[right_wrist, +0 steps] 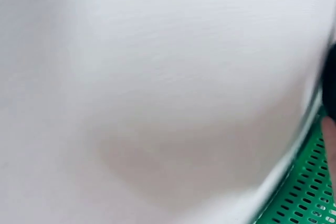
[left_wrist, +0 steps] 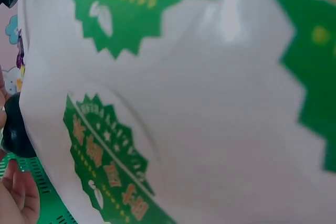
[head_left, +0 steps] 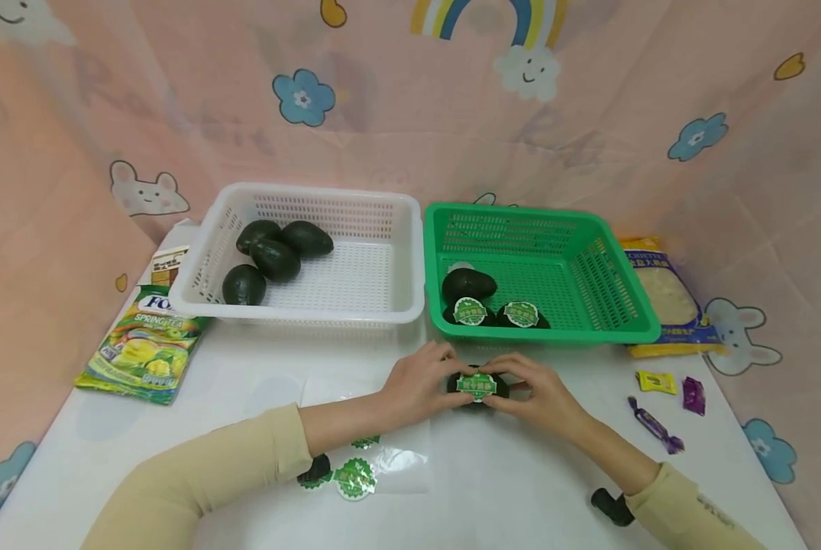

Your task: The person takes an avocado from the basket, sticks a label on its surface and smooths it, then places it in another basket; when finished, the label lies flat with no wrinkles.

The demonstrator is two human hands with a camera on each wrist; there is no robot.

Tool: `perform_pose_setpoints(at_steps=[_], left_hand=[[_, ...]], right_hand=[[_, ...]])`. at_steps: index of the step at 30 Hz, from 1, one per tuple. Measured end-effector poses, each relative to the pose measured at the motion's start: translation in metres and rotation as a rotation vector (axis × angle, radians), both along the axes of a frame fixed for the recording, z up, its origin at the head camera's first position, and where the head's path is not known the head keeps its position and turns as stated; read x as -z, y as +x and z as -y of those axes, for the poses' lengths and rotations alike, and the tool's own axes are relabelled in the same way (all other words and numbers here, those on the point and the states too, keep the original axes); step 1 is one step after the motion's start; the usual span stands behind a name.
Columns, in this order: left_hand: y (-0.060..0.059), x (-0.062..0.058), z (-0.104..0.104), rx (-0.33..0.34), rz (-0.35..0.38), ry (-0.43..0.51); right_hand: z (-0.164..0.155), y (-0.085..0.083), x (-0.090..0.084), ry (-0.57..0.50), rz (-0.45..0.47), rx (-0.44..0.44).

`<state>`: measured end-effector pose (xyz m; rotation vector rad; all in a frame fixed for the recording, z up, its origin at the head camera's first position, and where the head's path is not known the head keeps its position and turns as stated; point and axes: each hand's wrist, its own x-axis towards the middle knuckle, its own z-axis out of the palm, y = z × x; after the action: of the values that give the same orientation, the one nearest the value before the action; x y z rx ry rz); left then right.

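In the head view a dark avocado lies between both hands, just in front of the green basket. A green scalloped sticker sits on its upper face. The left hand grips the avocado from the left, with fingers on the far side and thumb on the near side. From the right, the right hand holds it the same way, its fingertips at the sticker's edge. At the margin of the left wrist view the avocado is partly visible; only a sliver of the avocado shows in the right wrist view.
A white basket holds several plain avocados. The green basket holds three, two bearing stickers. A sticker sheet with green stickers lies under the left forearm. Snack bags flank the baskets; small wrapped candies lie at right.
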<state>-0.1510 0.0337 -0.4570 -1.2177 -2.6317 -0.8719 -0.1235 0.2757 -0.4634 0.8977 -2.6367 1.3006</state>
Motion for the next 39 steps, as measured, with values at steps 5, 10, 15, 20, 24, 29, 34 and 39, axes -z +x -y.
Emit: perform_pose_setpoints(at_steps=[5, 10, 15, 20, 24, 29, 34, 39], left_hand=[[-0.01, -0.002, -0.009, 0.076, 0.017, 0.004], [-0.018, -0.005, -0.018, 0.172, 0.077, -0.149], [-0.025, -0.008, -0.024, 0.21, 0.099, -0.248], [-0.029, -0.036, -0.016, 0.336, 0.141, -0.193], [-0.047, -0.09, -0.015, 0.418, 0.147, -0.126], [-0.096, -0.133, -0.041, 0.374, 0.127, -0.171], [-0.14, -0.119, -0.08, 0.315, 0.14, -0.321], [-0.157, -0.095, -0.104, 0.239, 0.171, -0.455]], right_hand=[[-0.005, -0.003, -0.012, -0.078, 0.353, 0.185], [-0.005, -0.01, -0.031, -0.39, 0.684, 0.377], [0.002, -0.022, -0.04, -0.653, 0.865, 0.439], [0.003, -0.027, -0.041, -0.68, 0.867, 0.42], [0.001, -0.025, -0.039, -0.698, 0.864, 0.416], [0.001, -0.021, -0.036, -0.696, 0.885, 0.425], [0.004, -0.017, -0.033, -0.626, 0.881, 0.442], [0.009, -0.013, -0.029, -0.615, 0.87, 0.469]])
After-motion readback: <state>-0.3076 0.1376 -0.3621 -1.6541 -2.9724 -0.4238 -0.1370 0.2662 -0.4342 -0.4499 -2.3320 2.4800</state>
